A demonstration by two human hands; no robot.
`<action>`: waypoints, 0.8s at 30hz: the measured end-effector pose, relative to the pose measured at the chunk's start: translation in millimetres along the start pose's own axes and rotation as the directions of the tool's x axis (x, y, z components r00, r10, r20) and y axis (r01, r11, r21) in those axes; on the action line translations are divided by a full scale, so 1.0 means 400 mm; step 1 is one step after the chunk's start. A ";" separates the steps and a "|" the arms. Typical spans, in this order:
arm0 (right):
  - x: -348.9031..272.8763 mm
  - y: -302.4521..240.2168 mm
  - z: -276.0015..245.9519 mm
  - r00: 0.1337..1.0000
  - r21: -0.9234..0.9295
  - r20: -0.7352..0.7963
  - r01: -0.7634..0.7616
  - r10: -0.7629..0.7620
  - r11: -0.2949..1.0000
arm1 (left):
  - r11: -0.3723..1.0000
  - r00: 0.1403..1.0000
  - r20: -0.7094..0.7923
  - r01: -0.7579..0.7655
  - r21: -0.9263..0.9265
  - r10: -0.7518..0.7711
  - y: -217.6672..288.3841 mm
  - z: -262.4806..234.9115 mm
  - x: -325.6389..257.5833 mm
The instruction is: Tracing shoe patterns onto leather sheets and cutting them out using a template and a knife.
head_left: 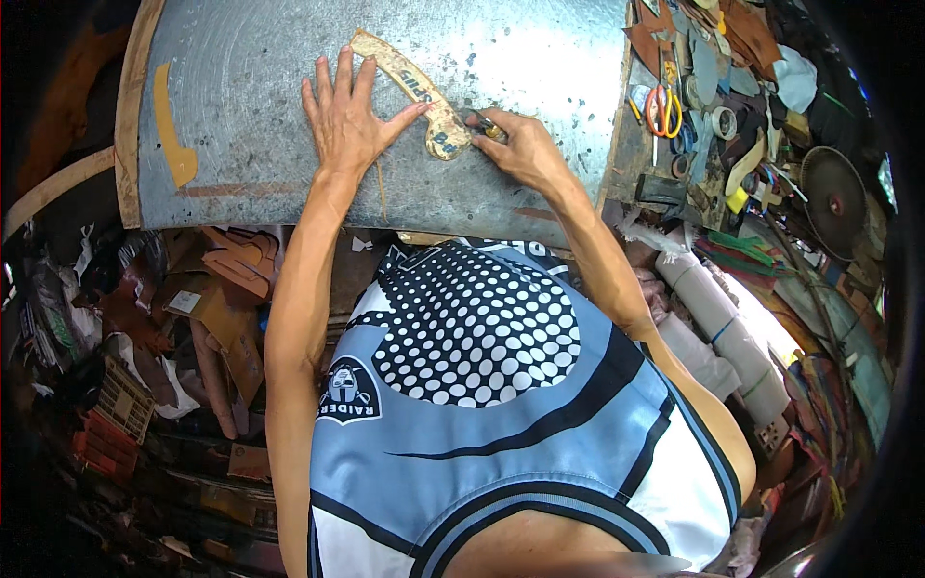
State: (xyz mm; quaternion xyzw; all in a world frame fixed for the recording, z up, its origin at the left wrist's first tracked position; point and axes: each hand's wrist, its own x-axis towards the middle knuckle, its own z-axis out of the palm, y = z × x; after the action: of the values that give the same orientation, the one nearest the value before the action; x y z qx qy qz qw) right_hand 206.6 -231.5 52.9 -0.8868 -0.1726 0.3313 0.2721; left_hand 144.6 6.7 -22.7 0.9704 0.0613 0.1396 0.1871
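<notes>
A curved tan cardboard pattern piece (414,87) lies on a grey galvanized metal sheet (270,106) that covers the workbench. My left hand (349,120) is spread flat on the sheet, thumb and fingers pressing the pattern down. My right hand (520,146) is closed around a small knife with a yellowish handle (487,125), its tip at the lower end of the pattern. A thin grey material seems to lie under the pattern; I cannot make out its outline.
Orange-handled scissors (663,111), tape rolls and leather scraps crowd the bench's right side. Rolled grey sheets (718,323) lean at the right. Brown leather offcuts and cardboard (226,289) pile up below the bench at left. An orange strip (171,135) sticks to the sheet's left part.
</notes>
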 end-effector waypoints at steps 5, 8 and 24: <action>0.007 -0.007 0.005 0.997 -0.047 -0.055 0.060 -0.062 0.997 | 1.000 1.000 0.009 0.009 0.019 -0.009 0.004 -0.004 0.007; 0.011 -0.008 0.009 0.990 -0.064 -0.066 0.118 -0.123 0.991 | 1.000 1.000 0.002 0.020 0.023 -0.020 -0.003 -0.016 0.006; 0.329 -0.194 0.003 0.797 -0.321 -0.034 0.562 -0.603 0.762 | 0.988 0.958 0.255 0.109 0.107 -0.133 0.053 -0.082 0.066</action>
State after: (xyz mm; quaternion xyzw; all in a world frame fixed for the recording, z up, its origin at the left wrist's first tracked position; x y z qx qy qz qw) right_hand 290.9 -105.4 33.6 -0.8394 -0.4684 0.1400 0.2375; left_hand 161.5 3.0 21.3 0.9823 0.1019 -0.0044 0.1572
